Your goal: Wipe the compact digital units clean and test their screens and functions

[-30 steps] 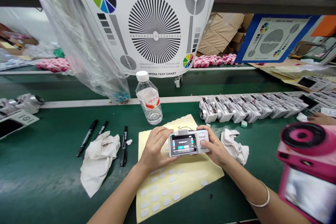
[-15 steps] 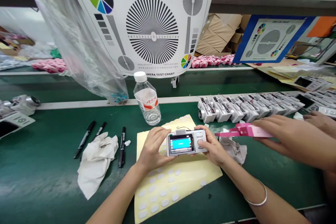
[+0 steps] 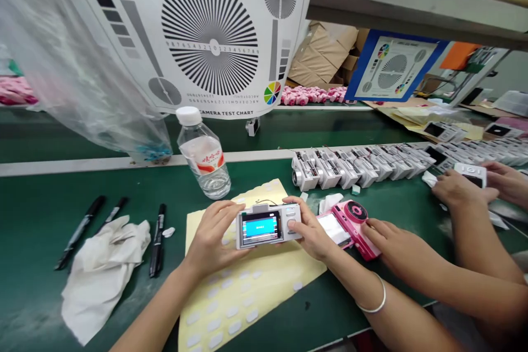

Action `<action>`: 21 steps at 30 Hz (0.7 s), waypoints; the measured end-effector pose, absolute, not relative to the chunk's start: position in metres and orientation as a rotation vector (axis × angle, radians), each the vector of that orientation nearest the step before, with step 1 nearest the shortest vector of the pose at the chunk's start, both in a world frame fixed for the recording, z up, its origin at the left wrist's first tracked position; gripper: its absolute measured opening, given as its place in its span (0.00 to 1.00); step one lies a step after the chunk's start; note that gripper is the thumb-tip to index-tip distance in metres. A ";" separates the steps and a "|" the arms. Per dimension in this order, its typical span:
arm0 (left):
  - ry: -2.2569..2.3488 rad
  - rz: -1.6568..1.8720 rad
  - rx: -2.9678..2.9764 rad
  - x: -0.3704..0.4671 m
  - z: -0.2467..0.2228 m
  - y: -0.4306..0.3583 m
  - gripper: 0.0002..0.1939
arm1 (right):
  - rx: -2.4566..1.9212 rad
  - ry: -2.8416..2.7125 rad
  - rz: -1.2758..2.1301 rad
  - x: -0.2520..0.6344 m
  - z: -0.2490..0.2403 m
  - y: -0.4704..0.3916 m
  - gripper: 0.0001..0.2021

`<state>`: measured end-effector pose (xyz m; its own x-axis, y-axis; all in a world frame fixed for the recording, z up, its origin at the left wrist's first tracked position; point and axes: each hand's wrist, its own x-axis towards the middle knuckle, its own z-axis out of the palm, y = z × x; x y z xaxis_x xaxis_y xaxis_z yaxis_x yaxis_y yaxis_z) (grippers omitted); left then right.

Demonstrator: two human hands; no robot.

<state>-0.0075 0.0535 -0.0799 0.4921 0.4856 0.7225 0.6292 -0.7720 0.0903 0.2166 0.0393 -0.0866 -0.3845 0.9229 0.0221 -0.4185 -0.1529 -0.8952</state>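
Observation:
A white digital camera (image 3: 259,225) is held upright between my two hands, its lit screen with a blue box facing me. My left hand (image 3: 214,231) grips the camera's left end, thumb below and fingers at the top. Around the right end is my right hand (image 3: 309,228), its thumb on the buttons beside the screen. Under the camera lies a yellow sticker sheet (image 3: 223,302) with several pale oval stickers. Just right of my right hand, a pink camera (image 3: 357,214) rests on the green bench with a co-worker's hand (image 3: 396,242) on it.
A water bottle (image 3: 205,159) stands behind the sheet. Left are black markers (image 3: 157,239) and a crumpled white cloth (image 3: 109,269). A row of opened white cameras (image 3: 342,168) lines the back right. A test chart (image 3: 214,27) hangs ahead. Another co-worker's hand (image 3: 457,190) holds a white camera.
My view has turned right, so things appear further left. The co-worker's hand has lowered the pink camera onto the bench beside my right hand. My grip on the white camera looks the same.

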 end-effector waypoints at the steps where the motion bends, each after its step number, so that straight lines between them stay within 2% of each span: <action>1: -0.958 -1.143 -2.547 -0.008 -0.080 0.054 0.30 | -0.695 -1.087 1.718 0.217 -0.087 0.040 0.20; 7: -0.928 -1.116 -2.560 -0.011 -0.082 0.058 0.31 | -0.704 -1.110 1.693 0.217 -0.091 0.042 0.21; 21: -1.165 -1.085 -2.671 -0.018 -0.098 0.064 0.30 | -0.826 -1.229 1.567 0.214 -0.089 0.041 0.20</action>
<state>-0.0179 0.0643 -0.0981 0.4756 0.6325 0.6113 0.6547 -0.7187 0.2343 0.2137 0.0411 -0.0886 -0.3250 0.9447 0.0431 -0.2669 -0.0479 -0.9625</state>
